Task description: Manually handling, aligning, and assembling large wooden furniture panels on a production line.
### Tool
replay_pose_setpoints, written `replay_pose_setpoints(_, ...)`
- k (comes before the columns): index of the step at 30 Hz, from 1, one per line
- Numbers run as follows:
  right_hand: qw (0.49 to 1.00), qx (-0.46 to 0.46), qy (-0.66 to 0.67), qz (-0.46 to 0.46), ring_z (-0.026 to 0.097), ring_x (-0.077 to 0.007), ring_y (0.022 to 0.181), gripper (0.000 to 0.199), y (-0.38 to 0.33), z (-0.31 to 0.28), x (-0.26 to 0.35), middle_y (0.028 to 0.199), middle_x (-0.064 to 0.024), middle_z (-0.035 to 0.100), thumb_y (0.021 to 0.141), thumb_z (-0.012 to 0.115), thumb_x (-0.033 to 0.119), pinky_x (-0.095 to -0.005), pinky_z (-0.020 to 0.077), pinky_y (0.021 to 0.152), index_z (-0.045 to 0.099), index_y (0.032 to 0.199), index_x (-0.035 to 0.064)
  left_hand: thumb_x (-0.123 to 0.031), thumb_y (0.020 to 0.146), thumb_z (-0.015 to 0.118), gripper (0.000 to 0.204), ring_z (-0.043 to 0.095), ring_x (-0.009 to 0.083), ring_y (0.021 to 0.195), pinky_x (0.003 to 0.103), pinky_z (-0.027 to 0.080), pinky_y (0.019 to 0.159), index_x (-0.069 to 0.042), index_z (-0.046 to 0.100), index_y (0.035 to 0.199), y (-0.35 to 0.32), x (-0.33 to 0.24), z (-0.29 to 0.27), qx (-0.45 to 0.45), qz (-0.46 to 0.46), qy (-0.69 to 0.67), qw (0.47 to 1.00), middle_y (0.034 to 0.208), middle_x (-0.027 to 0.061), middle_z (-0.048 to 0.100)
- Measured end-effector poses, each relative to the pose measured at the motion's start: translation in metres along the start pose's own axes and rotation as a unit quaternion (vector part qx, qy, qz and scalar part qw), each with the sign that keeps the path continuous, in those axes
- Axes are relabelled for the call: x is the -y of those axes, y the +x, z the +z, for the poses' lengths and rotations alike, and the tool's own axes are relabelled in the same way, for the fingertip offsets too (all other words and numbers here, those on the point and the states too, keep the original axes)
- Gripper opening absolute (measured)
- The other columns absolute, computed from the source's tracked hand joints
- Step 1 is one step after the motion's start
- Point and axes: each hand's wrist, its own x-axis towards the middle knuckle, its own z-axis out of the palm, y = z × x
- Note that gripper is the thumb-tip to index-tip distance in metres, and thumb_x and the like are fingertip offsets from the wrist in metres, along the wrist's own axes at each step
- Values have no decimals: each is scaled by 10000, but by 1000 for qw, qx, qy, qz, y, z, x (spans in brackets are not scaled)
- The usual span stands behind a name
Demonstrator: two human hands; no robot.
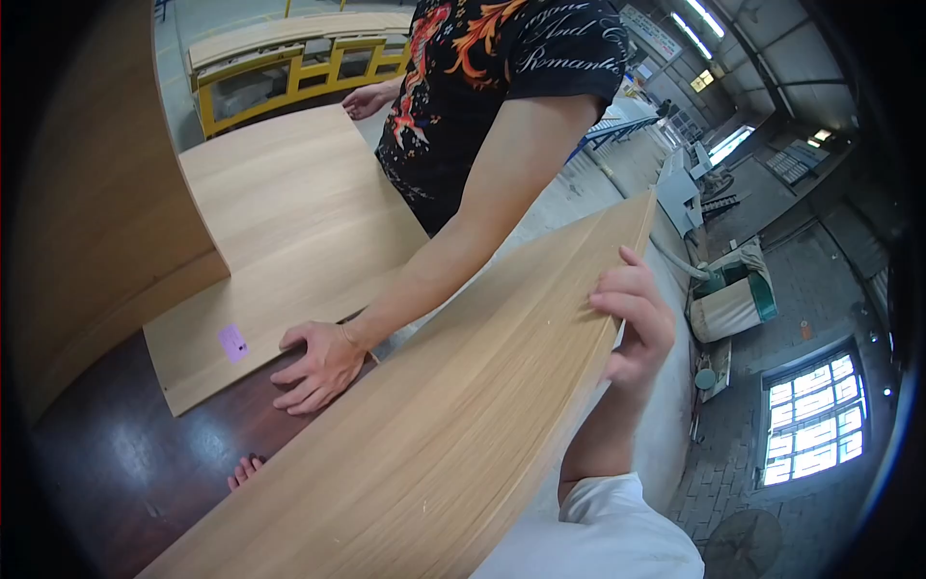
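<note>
Pale wood veneer sheets [415,425] lie stacked and tilted across the lower frame. The right hand [632,323] curls its fingers over the stack's far edge, gripping it. The left hand is out of view. A co-worker's hand [318,367], fingers spread, presses on another sheet [289,232] at its near edge on the dark tabletop [116,463].

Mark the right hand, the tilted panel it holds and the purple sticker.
right hand [632,314], head view, on the knuckles.
tilted panel [434,434], head view, on its broad face.
purple sticker [232,343], head view, on its middle.
</note>
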Motion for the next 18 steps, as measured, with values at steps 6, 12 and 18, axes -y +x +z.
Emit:
replay_pose_setpoints(6,997,-17,2,69,588,-275,1048,721,-20,-10,-19,964,-65,681,552,772,668,-528,271,1109,701,942,64,-354,1000,469,446,421,301,1359,526,398,1053,-100,457,1365,-15,5,1,15,7,-9,1000,1427,110,492)
replay_pose_setpoints(12,995,24,41,83,592,-248,1015,605,-11,-10,-16,959,-26,676,562,820,585,-514,233,1107,721,906,97,-342,989,507,418,471,300,1316,513,437,1014,-95,498,1327,-39,-7,8,-6,-35,-19,999,1367,109,548)
replay_pose_setpoints(18,987,79,29,136,578,-208,975,560,1,-15,-9,919,-26,657,591,820,555,-477,217,1102,724,860,74,-345,979,537,368,553,289,1225,508,463,973,-110,546,1261,-12,2,27,-102,17,27,994,1268,87,621)
